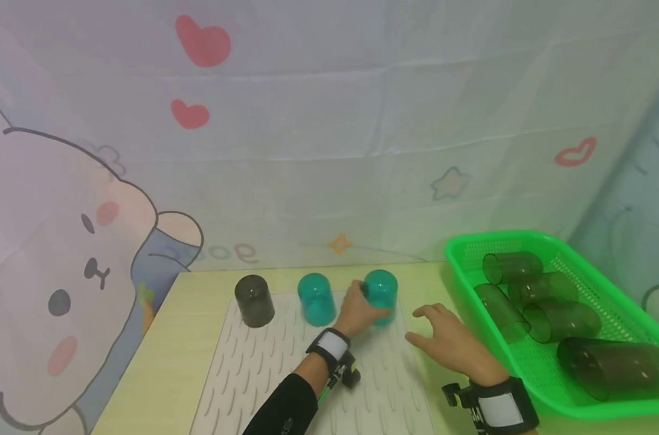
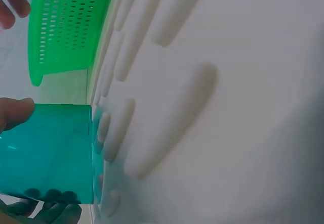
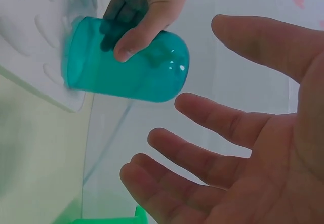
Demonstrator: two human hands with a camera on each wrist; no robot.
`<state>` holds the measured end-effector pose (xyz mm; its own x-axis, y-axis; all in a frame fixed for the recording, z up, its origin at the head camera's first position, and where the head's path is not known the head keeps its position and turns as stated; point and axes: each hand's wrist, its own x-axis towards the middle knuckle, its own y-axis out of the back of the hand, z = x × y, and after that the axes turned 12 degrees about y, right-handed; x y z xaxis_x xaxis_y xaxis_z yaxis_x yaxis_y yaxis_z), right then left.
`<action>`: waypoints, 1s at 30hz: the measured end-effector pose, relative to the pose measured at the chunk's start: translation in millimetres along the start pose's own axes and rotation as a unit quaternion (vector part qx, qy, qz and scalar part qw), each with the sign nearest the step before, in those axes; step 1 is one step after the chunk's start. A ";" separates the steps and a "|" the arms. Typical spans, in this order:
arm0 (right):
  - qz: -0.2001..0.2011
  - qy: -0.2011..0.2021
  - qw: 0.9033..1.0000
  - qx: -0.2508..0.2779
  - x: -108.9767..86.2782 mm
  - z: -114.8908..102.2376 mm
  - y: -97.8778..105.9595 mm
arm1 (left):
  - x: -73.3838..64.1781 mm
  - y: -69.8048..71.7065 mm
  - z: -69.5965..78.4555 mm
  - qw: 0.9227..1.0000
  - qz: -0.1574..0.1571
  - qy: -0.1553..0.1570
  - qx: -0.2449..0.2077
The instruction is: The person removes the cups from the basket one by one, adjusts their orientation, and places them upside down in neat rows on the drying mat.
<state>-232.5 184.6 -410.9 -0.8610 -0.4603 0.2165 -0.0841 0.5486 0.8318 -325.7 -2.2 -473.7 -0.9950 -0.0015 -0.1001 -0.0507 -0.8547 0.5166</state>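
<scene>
In the head view my left hand (image 1: 357,311) grips a teal see-through cup (image 1: 382,290), which stands upside down at the far right corner of a white ridged mat (image 1: 286,374). Thumb and fingers lie on opposite sides of this cup in the right wrist view. My right hand (image 1: 453,339) is apart from it, to the right, with fingers spread and nothing in them. A second teal cup (image 1: 316,300) and a dark grey cup (image 1: 254,302) stand upside down in a row to the left, along the mat's far edge.
A green plastic basket (image 1: 454,254) stands on the right of the pale yellow table (image 1: 155,356). Several dark see-through cups (image 1: 563,320) lie on their sides in it. Behind the table hangs a printed cloth (image 1: 318,121) with hearts and a cartoon bear.
</scene>
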 end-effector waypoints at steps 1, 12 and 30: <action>-0.002 0.000 1.000 0.004 0.0 -0.7 0.3 | 0.3 -0.3 -0.4 1.000 0.001 0.000 0.000; -0.021 0.011 0.999 0.021 -1.4 -6.3 -1.7 | -0.5 -2.1 -5.6 1.000 -0.001 0.013 -0.003; -0.055 0.074 0.993 -0.073 -19.8 -24.7 19.2 | -50.9 44.4 -16.0 0.992 -0.101 0.022 0.071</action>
<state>-204.8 187.0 -386.6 -0.7670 -0.6149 0.1833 -0.0908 0.3869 0.9176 -275.9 -48.4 -459.2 -0.9585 0.1375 -0.2496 -0.2641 -0.7577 0.5968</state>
